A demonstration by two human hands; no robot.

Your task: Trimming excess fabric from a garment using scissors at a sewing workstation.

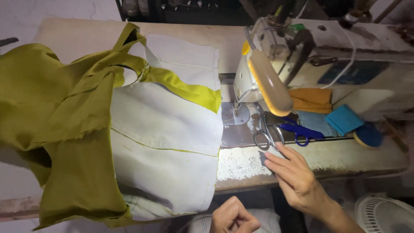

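My right hand (293, 174) lies flat on the worn front edge of the sewing machine bed (246, 166), fingers apart, fingertips just below a pair of metal scissors (264, 131). It holds nothing. My left hand (233, 215) is curled into a loose fist below the table edge, near my lap, and it seems to hold nothing. An olive-green and white garment (164, 129) is spread on the table left of the machine. Its green fabric (56, 116) is bunched up at the far left.
A white sewing machine (258, 73) with a lit lamp stands at the upper right. Blue-handled scissors (302, 131), folded orange cloth (311, 99), blue cloth pieces (343, 119) and a blue disc (367, 136) lie on the bed. A white fan (384, 215) sits at the lower right.
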